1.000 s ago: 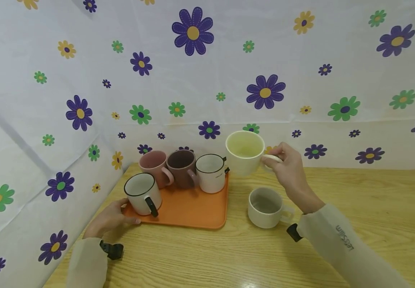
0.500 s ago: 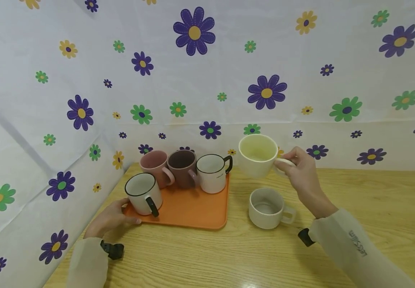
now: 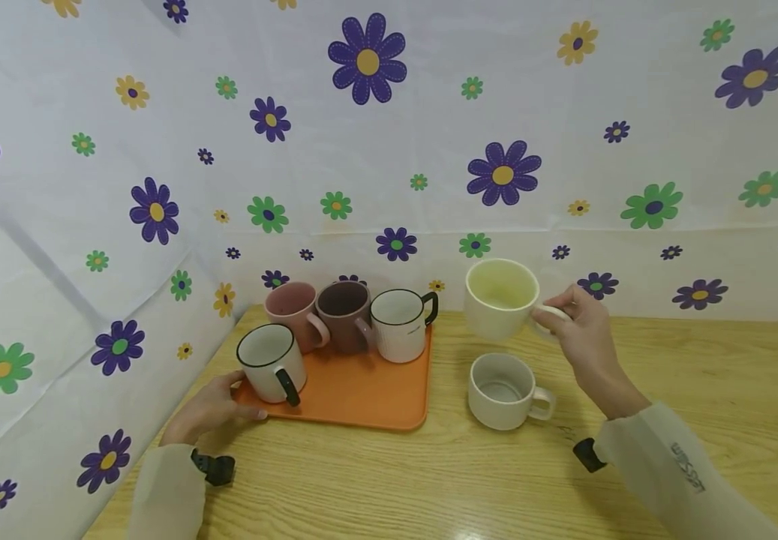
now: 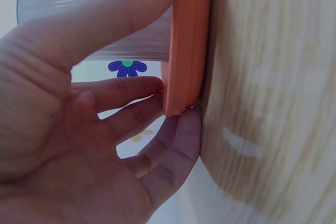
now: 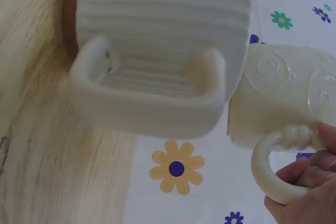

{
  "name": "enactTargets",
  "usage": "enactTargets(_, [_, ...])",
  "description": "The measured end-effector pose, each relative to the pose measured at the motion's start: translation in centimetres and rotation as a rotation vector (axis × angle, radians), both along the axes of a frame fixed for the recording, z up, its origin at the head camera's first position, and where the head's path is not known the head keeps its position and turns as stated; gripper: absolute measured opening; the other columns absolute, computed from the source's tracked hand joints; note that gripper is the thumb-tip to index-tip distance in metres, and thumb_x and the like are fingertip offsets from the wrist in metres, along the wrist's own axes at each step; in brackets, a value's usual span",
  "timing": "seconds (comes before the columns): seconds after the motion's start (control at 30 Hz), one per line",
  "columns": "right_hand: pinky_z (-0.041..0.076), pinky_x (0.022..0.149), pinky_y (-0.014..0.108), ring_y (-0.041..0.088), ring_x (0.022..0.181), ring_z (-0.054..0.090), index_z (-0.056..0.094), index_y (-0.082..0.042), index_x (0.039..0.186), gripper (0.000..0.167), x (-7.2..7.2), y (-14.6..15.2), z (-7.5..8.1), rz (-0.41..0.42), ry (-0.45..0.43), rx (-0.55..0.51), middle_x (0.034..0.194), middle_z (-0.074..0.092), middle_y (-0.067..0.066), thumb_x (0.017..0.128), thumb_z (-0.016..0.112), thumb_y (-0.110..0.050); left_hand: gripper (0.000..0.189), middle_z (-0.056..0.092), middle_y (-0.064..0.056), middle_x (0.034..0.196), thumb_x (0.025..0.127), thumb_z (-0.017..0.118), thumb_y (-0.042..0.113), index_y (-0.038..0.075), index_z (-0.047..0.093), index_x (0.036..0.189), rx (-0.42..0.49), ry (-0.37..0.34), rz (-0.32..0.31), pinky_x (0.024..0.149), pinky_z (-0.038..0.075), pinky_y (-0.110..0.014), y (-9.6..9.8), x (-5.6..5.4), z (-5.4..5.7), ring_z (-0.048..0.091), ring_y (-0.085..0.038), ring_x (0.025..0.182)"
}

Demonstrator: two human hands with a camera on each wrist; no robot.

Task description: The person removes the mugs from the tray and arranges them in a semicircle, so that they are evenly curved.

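Above the table, my right hand (image 3: 590,341) pinches the handle of a cream mug (image 3: 500,300). Raised shapes show on that mug's side in the right wrist view. Below it, a ribbed off-white cup (image 3: 502,394) stands on the table, handle toward the right. My left hand (image 3: 211,405) holds the near left corner of an orange tray (image 3: 368,401); in the left wrist view its fingers (image 4: 131,87) curl against the tray's edge. On the tray stand a black-rimmed white mug (image 3: 268,367) near that hand, a pink mug (image 3: 292,307), a mauve mug (image 3: 343,319) and another black-rimmed white mug (image 3: 398,330).
The wooden table (image 3: 361,487) runs out to the right beyond the ribbed cup. A white cloth with printed flowers (image 3: 416,120) hangs behind the table and along its left side.
My right hand has carried the cream mug to the right, away from the tray, and slightly lower. My left hand stays at the tray's corner.
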State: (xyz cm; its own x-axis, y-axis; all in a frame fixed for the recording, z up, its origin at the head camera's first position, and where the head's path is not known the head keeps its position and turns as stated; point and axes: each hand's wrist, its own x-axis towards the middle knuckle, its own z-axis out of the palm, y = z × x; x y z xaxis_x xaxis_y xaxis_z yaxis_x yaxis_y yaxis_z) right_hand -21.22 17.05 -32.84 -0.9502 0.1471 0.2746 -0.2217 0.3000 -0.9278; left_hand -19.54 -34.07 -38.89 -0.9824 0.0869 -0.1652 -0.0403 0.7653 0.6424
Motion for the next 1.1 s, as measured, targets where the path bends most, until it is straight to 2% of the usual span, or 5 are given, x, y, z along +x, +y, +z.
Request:
enactTargets(0.23, [0.047, 0.07, 0.019, -0.001, 0.08, 0.058, 0.055, 0.003, 0.096, 0.014, 0.0, 0.7, -0.7, -0.031, -0.016, -0.006, 0.081, 0.061, -0.017, 0.095, 0.068, -0.003, 0.095, 0.037, -0.04, 0.148, 0.082, 0.086, 0.022, -0.02, 0.031, 0.147, -0.004, 0.002, -0.002, 0.111, 0.028, -0.068, -0.1, 0.0, 0.0, 0.034, -0.057, 0.137])
enactTargets(0.47, [0.047, 0.07, 0.021, 0.004, 0.081, 0.054, 0.056, 0.003, 0.098, 0.013, 0.0, 1.5, -1.5, -0.039, -0.002, 0.026, 0.083, 0.061, -0.017, 0.095, 0.066, -0.004, 0.094, 0.039, -0.04, 0.147, 0.082, 0.086, 0.022, -0.021, 0.032, 0.146, -0.007, 0.011, -0.01, 0.11, 0.029, -0.067, 0.0, 0.1, 0.0, 0.034, -0.057, 0.136])
enactTargets(0.7, [0.044, 0.067, 0.02, 0.004, 0.077, 0.051, 0.055, 0.002, 0.096, 0.012, 0.2, 2.0, -2.0, -0.055, -0.016, 0.006, 0.079, 0.061, -0.022, 0.094, 0.066, -0.002, 0.093, 0.038, -0.04, 0.148, 0.082, 0.085, 0.02, -0.02, 0.032, 0.146, 0.017, -0.004, -0.01, 0.111, 0.026, -0.067, 0.1, 0.2, 0.2, 0.033, -0.057, 0.137])
enactTargets(1.1, [0.046, 0.063, 0.02, 0.003, 0.071, 0.051, 0.054, 0.0, 0.092, 0.013, 0.2, 3.0, -3.0, -0.057, -0.088, -0.018, 0.074, 0.059, -0.02, 0.094, 0.067, 0.0, 0.093, 0.035, -0.04, 0.15, 0.083, 0.085, 0.019, -0.02, 0.031, 0.147, 0.019, -0.02, -0.004, 0.112, 0.025, -0.068, 0.1, 0.1, 0.2, 0.031, -0.057, 0.139])
